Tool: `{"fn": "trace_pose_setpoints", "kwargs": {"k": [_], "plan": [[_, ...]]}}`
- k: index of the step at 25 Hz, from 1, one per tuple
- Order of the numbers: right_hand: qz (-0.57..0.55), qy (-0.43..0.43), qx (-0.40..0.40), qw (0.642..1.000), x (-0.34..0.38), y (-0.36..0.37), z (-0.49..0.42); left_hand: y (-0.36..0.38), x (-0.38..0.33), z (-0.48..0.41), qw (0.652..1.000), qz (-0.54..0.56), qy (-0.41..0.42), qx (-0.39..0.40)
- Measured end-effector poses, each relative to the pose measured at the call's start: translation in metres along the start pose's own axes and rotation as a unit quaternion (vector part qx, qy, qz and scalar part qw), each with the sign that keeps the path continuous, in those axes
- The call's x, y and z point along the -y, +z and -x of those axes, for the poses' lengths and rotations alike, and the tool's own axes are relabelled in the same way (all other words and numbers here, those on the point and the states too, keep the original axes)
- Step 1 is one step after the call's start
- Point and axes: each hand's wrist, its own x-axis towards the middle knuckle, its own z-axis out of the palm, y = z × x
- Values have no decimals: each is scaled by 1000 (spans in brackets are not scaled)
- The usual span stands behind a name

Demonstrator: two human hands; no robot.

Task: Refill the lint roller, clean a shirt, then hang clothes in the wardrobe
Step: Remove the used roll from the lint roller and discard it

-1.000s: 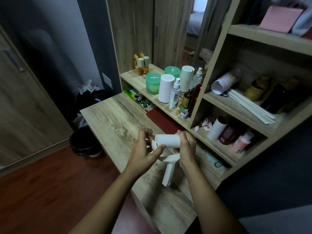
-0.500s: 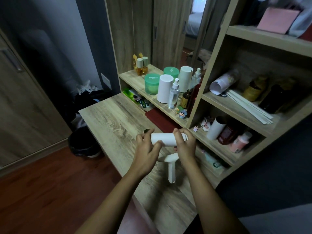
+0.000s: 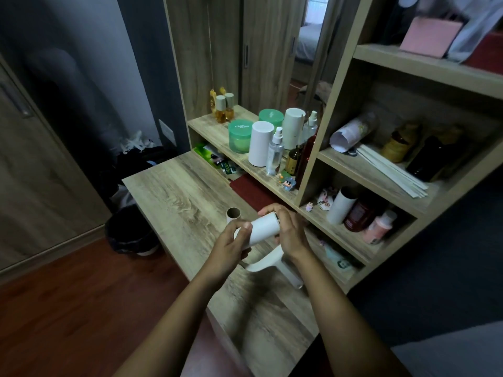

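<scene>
Refill step, head view, lower centre: your left hand [image 3: 231, 247] and right hand [image 3: 292, 236] each grasp an end of the white refill roll [image 3: 263, 229] above the tabletop [image 3: 177, 191], with the roller handle [image 3: 272, 264] just below. Next move, by judgement: push the roll fully home.

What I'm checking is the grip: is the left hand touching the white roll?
Touching. In the head view the left hand grips the white roll, thumb pressed on its top.
</scene>
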Motion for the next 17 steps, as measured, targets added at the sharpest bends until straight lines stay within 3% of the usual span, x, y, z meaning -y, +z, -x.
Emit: {"fn": "trace_pose_setpoints", "kwargs": {"k": [8, 17], "plan": [[40, 34, 62, 997, 2, -4, 1, -6, 12, 2, 999, -33, -6, 1], [20, 48, 43, 998, -5, 3, -1, -3, 14, 3, 999, -23, 6, -40]]}}
